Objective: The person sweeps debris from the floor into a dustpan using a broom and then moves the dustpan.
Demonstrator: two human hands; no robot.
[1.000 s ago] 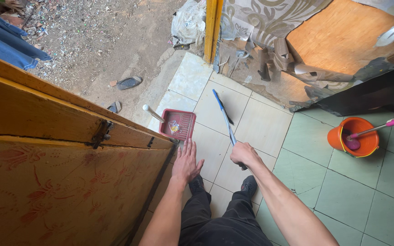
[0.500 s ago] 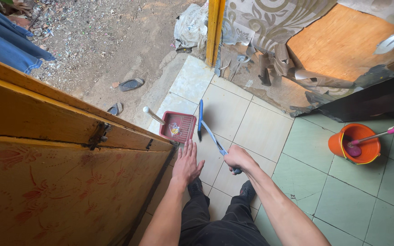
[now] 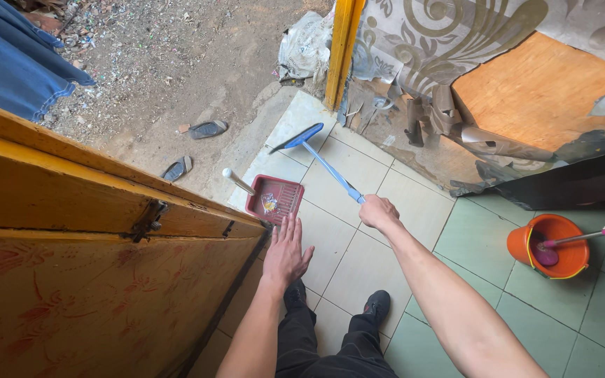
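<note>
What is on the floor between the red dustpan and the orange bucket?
In the head view, the right hand holding the blue broom crosses between the red dustpan and orange bucket; otherwise only bare floor tiles.

right hand [image 3: 378,212] gripping blue broom [image 3: 316,150], red dustpan [image 3: 274,198], tiles

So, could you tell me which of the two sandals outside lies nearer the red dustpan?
The lower sandal, close beside the wooden door; the other sandal lies farther out on the dirt.
</note>
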